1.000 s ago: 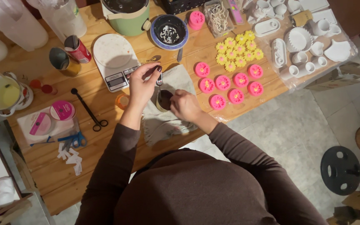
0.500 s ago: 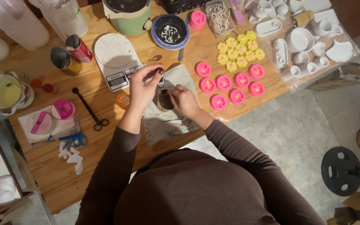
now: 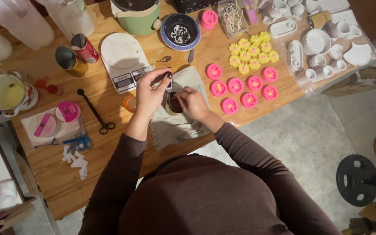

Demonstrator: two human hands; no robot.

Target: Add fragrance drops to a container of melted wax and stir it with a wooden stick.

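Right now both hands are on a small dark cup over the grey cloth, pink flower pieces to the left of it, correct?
Not quite. In the head view the pink flower pieces lie to the right of the small dark cup, which the left hand and right hand work over the grey cloth.

A small round dark container (image 3: 173, 104) stands upright on a pale, wrinkled cloth (image 3: 177, 126) near the middle of the wooden table's near edge; its opening faces up and its inside looks dark, though what it holds cannot be made out; the right hand (image 3: 193, 103) wraps its right side, fingers touching the rim; the left hand (image 3: 149, 93) pinches a thin, small object (image 3: 169, 85) just above the rim, too small to identify; the cloth hangs slightly over the near edge.
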